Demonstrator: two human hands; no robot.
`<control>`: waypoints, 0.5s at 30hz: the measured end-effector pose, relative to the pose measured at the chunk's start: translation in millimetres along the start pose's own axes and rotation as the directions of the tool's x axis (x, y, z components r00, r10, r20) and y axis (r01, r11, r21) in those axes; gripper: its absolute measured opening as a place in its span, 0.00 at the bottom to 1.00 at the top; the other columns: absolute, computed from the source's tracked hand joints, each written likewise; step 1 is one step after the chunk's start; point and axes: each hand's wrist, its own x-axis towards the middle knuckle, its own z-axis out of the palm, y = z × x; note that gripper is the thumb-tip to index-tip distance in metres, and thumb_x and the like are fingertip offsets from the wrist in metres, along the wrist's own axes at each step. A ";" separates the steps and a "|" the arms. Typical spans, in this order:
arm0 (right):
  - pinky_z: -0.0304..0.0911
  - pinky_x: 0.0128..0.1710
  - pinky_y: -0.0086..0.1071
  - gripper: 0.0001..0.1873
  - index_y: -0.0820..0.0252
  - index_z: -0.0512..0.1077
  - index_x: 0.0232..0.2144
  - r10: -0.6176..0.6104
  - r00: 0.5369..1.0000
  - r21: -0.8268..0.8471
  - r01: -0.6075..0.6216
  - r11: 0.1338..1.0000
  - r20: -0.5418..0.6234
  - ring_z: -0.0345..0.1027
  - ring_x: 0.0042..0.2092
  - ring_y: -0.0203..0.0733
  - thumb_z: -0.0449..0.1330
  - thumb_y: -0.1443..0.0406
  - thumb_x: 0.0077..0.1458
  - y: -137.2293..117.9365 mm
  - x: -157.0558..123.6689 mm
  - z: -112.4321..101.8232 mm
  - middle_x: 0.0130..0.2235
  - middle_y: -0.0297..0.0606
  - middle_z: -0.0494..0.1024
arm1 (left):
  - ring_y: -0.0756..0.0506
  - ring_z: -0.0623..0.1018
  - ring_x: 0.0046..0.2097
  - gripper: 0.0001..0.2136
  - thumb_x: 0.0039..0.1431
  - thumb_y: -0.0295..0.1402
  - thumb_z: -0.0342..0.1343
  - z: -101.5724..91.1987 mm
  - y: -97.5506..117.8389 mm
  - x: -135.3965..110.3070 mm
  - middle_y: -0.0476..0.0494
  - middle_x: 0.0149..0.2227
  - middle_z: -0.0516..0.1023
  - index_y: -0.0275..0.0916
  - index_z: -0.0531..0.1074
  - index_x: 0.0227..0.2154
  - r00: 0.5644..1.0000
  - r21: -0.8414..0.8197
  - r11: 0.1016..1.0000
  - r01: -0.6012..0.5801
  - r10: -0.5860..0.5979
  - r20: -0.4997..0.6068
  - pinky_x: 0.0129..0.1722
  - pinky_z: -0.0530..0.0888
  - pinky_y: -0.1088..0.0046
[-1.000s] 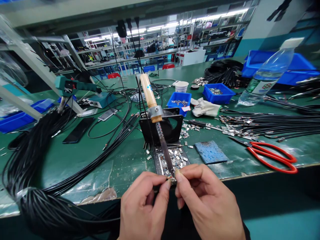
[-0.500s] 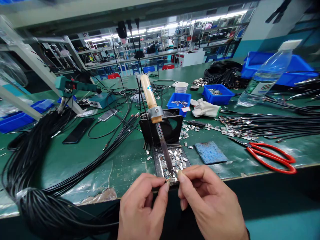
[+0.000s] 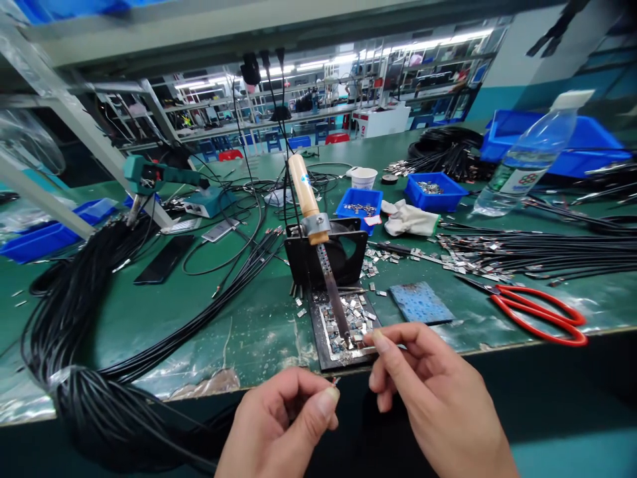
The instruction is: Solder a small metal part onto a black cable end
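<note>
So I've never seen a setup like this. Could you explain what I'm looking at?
There's no machine arm here: these are a person's two bare hands, seen by a camera on their head looking forward and down. The left hand pinches a thin piece, perhaps a wire end. The right hand is near the tip of a clamped soldering iron; whether it holds anything is too small to tell. Beneath the iron lie small metal bits. On the green table are a blue sponge, red-handled scissors and black cables.
</note>
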 end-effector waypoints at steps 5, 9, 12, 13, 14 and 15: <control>0.61 0.27 0.24 0.20 0.53 0.70 0.35 -0.048 0.994 -0.066 0.054 0.996 0.094 0.60 0.29 0.35 0.61 0.45 0.64 2.4 -13.8 -7.5 0.28 0.27 0.67 | 0.52 0.63 0.25 0.24 0.47 0.55 0.73 -7.1 7.5 0.8 0.48 0.22 0.78 0.36 0.81 0.28 0.977 -0.157 0.969 0.190 -0.169 0.133 0.26 0.56 0.75; 0.47 0.26 0.27 0.22 0.55 0.73 0.36 0.085 0.962 0.065 -0.105 0.992 0.261 0.45 0.27 0.34 0.68 0.44 0.56 1.4 -20.8 -2.2 0.24 0.21 0.53 | 0.52 0.60 0.24 0.26 0.47 0.56 0.73 -11.7 6.7 0.4 0.50 0.21 0.74 0.34 0.78 0.29 0.964 -0.207 0.955 0.211 -0.168 0.207 0.26 0.53 0.74; 0.42 0.26 0.29 0.24 0.57 0.77 0.41 0.102 0.920 0.048 -0.129 0.990 0.377 0.41 0.27 0.34 0.69 0.45 0.56 0.1 -22.3 2.3 0.24 0.20 0.49 | 0.52 0.60 0.24 0.26 0.47 0.56 0.73 -14.4 5.2 -1.7 0.50 0.21 0.74 0.35 0.77 0.28 0.957 -0.205 0.955 0.214 -0.163 0.239 0.26 0.52 0.73; 0.41 0.25 0.29 0.24 0.57 0.78 0.42 0.091 0.907 0.028 -0.112 0.993 0.411 0.41 0.26 0.34 0.68 0.45 0.56 -0.1 -22.3 3.1 0.24 0.20 0.49 | 0.52 0.60 0.24 0.26 0.47 0.56 0.73 -15.1 5.0 -2.6 0.50 0.22 0.74 0.35 0.77 0.28 0.955 -0.203 0.956 0.214 -0.161 0.248 0.26 0.52 0.73; 0.42 0.25 0.30 0.24 0.57 0.79 0.43 0.080 0.897 0.006 -0.092 0.996 0.435 0.42 0.26 0.34 0.67 0.45 0.58 0.0 -22.3 3.5 0.24 0.21 0.50 | 0.52 0.59 0.24 0.25 0.48 0.56 0.72 -15.6 4.9 -3.6 0.50 0.22 0.74 0.35 0.78 0.29 0.954 -0.200 0.957 0.212 -0.158 0.254 0.26 0.52 0.73; 0.43 0.25 0.30 0.24 0.57 0.80 0.44 0.071 0.889 -0.020 -0.069 0.997 0.452 0.43 0.26 0.35 0.66 0.45 0.59 0.2 -22.3 3.8 0.24 0.21 0.51 | 0.52 0.60 0.24 0.25 0.49 0.56 0.72 -16.0 5.1 -4.7 0.50 0.22 0.74 0.35 0.78 0.29 0.955 -0.199 0.958 0.206 -0.153 0.254 0.26 0.53 0.73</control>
